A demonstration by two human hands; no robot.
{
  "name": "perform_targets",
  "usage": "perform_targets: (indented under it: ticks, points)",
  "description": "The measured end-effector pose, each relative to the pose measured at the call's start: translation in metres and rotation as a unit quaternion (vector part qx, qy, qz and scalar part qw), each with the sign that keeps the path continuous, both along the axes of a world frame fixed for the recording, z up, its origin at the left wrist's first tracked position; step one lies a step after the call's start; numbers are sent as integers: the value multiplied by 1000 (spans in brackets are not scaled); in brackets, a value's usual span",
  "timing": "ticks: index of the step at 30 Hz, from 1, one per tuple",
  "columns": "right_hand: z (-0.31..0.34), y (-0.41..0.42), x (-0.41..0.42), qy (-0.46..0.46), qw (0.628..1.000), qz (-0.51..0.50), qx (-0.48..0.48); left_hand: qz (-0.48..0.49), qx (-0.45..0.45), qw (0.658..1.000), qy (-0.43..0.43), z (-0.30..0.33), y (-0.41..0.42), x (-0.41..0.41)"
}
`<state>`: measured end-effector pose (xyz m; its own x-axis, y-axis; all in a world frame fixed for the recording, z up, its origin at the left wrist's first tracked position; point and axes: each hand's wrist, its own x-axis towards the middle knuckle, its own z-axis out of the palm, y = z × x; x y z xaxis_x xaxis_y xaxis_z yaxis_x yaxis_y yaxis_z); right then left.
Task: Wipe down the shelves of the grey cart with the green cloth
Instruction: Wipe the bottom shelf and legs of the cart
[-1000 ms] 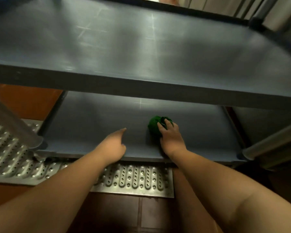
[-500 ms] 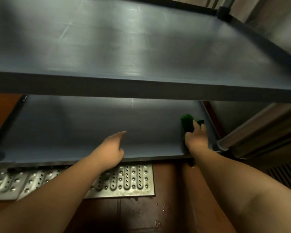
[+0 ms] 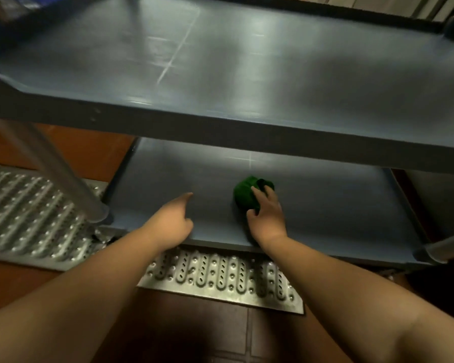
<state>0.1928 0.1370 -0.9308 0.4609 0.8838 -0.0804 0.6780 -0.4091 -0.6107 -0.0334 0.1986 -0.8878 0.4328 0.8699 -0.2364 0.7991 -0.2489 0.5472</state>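
The grey cart fills the view, with an upper shelf [image 3: 247, 82] on top and a lower shelf [image 3: 338, 210] beneath it. A bunched green cloth [image 3: 244, 192] lies on the lower shelf near its middle front. My right hand [image 3: 266, 214] presses on the cloth, fingers curled over it. My left hand [image 3: 172, 222] rests at the front edge of the lower shelf, left of the cloth, index finger stretched forward and holding nothing.
A metal cart post [image 3: 55, 166] slants down to the lower shelf's left front corner, and another post [image 3: 448, 244] shows at the right front corner. A perforated metal floor grate [image 3: 220, 276] runs under the cart on brown floor tiles [image 3: 194, 334].
My right hand has slid the green cloth back left from the shelf's right end to near its middle. The view has swung left with it. My left hand has stayed at the front edge.
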Motion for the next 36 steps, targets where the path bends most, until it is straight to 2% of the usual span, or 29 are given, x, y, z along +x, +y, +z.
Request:
perform_targets:
  ticks: [5, 9, 14, 16, 19, 24, 31, 36]
  points:
    - [2, 17, -77, 100, 989, 105, 7, 24, -41, 999, 12, -4, 2, -39]
    - [13, 26, -111, 206, 969, 130, 28, 49, -39, 998, 19, 3, 7, -62]
    - [34, 20, -137, 292, 944, 146, 44, 87, -50, 993, -55, 14, 5, -79]
    - [49, 7, -145, 327, 934, 134, 40, 118, -76, 988, -67, 20, -6, -86]
    - [85, -26, -151, 356, 928, 106, 18, 158, -115, 972, -131, 52, -42, -87]
    - [200, -83, -169, 382, 921, 69, -39, 217, -161, 944, -190, 155, -97, -98]
    - [410, -135, -194, 411, 908, 41, -68, 266, -182, 926, -197, 348, -144, -118]
    - [578, -159, -188, 418, 904, 68, -63, 205, -201, 930, -231, 524, -166, -134]
